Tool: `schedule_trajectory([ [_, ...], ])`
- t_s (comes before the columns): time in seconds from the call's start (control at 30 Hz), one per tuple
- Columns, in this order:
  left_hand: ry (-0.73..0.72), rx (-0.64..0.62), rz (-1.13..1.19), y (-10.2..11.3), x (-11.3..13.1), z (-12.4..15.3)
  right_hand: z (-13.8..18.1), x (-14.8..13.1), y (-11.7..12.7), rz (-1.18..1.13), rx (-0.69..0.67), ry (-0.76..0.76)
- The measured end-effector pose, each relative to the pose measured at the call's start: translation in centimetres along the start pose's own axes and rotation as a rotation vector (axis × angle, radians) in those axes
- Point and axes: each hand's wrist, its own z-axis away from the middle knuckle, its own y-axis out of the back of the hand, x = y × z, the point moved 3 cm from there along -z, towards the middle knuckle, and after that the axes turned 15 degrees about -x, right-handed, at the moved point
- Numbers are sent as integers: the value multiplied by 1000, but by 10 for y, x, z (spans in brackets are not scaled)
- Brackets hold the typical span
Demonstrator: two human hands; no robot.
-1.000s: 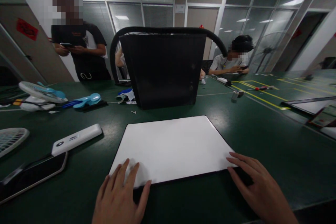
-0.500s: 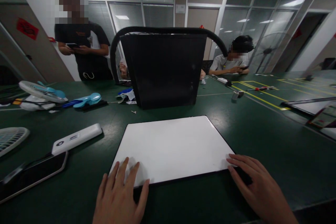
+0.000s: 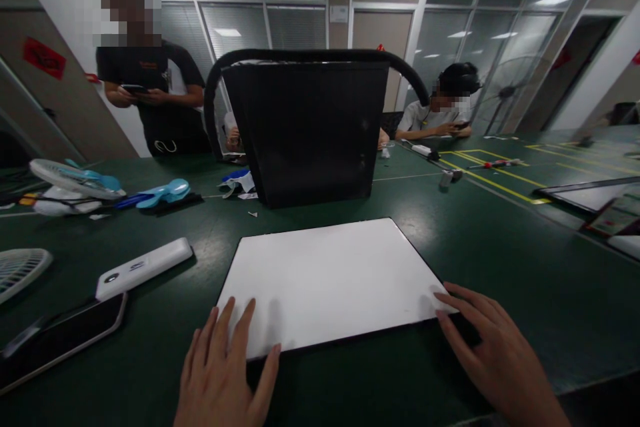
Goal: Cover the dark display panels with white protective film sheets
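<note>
A white board (image 3: 325,280) with a thin dark edge lies flat on the green table (image 3: 380,387) in front of me. Over its near left corner is my left hand (image 3: 223,363), fingers spread and holding nothing; whether the fingertips press on the surface I cannot tell. My right hand (image 3: 493,340) is at the near right corner, its fingers apart and their tips at the board's edge. Behind the board stands a large black box-like panel (image 3: 310,133) with a thick black tube (image 3: 300,55) arching over it.
To the left lie a white power bank (image 3: 145,269), a phone (image 3: 65,340), part of a white fan grille (image 3: 23,270) and light-blue plastic pieces (image 3: 165,193). One person (image 3: 155,90) stands at the back left; another person (image 3: 420,119) sits at the back right. Yellow tape (image 3: 495,177) marks the table.
My left hand has lifted slightly and its fingers have shifted a little on the board's corner. My right fingers have spread slightly. The camera view has turned slightly right.
</note>
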Motion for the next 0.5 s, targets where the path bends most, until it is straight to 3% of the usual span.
schedule_trajectory([
  [0.13, 37, 43, 48, -3, -24, 4, 0, -1, -4, 150, 19, -68],
  [0.3, 143, -41, 176, -12, -61, 9, 5, -6, -14, 227, -25, -68],
  [0.5, 115, -82, 519, -10, -59, 15, 9, -7, -22, 119, -48, -107],
])
